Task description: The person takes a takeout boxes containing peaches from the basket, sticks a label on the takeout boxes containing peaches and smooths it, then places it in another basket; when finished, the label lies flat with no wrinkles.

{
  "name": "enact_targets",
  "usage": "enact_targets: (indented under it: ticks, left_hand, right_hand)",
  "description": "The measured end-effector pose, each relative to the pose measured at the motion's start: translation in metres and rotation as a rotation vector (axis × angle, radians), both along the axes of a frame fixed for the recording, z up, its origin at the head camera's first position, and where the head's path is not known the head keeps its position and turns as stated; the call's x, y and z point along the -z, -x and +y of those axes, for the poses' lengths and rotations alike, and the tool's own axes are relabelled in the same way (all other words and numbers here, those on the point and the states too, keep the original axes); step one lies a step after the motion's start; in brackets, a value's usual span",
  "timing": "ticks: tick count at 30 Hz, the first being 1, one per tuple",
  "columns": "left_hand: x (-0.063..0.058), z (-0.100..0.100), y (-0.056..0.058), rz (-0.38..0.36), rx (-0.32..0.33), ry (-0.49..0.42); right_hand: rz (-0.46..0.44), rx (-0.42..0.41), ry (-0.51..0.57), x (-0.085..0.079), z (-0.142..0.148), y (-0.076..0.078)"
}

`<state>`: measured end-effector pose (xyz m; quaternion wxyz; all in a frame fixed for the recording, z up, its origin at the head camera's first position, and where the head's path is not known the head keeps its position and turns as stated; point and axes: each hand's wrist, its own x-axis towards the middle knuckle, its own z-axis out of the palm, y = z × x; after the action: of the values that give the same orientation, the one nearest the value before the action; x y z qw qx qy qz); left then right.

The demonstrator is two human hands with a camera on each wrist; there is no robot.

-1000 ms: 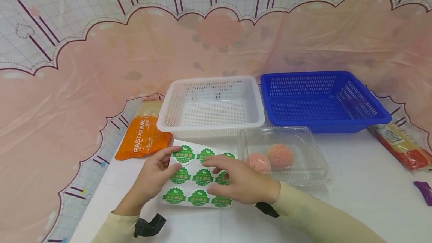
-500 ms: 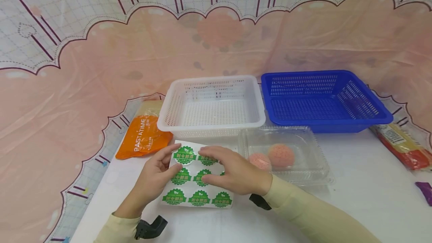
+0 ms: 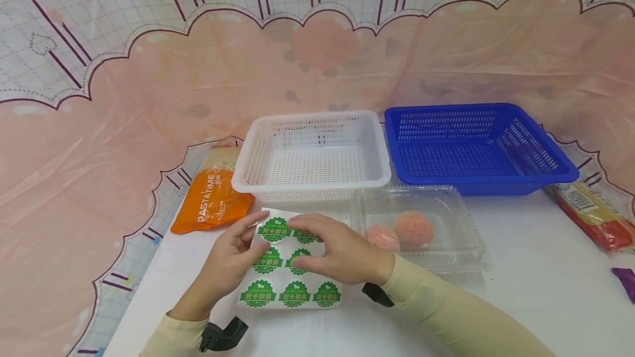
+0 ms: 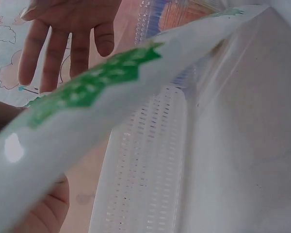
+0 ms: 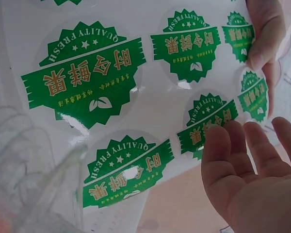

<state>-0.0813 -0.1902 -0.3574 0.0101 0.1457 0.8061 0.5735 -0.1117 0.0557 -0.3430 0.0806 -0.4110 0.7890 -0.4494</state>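
Observation:
A white sheet of round green stickers is tilted up above the table in the head view. My left hand holds it by its upper left edge, thumb on the printed face and fingers behind. Over the upper part of the sheet is my right hand, fingers spread from the thumb and nothing between them. In the right wrist view, the relaxed fingertips of the right hand overlap a green sticker near the sheet's edge. The left wrist view catches the sheet edge-on, with the right hand's fingers straight behind it.
Right of the sheet sits a clear plastic box with two pink balls. Behind stand a white basket and a blue basket. An orange bag lies left, a red-and-yellow packet and purple wrapper right.
My right hand has moved left and slightly up over the sheet, uncovering the lower right sticker. The left hand keeps its hold, and the sheet's top edge has shifted slightly right.

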Motion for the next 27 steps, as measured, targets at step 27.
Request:
enact_targets:
  ticks: [27]
  left_hand:
    - [0.0035,0.002,0.0028,-0.011,0.059,-0.046]
  right_hand:
    - [-0.087,-0.008,0.061,-0.0005,-0.0074,0.0031]
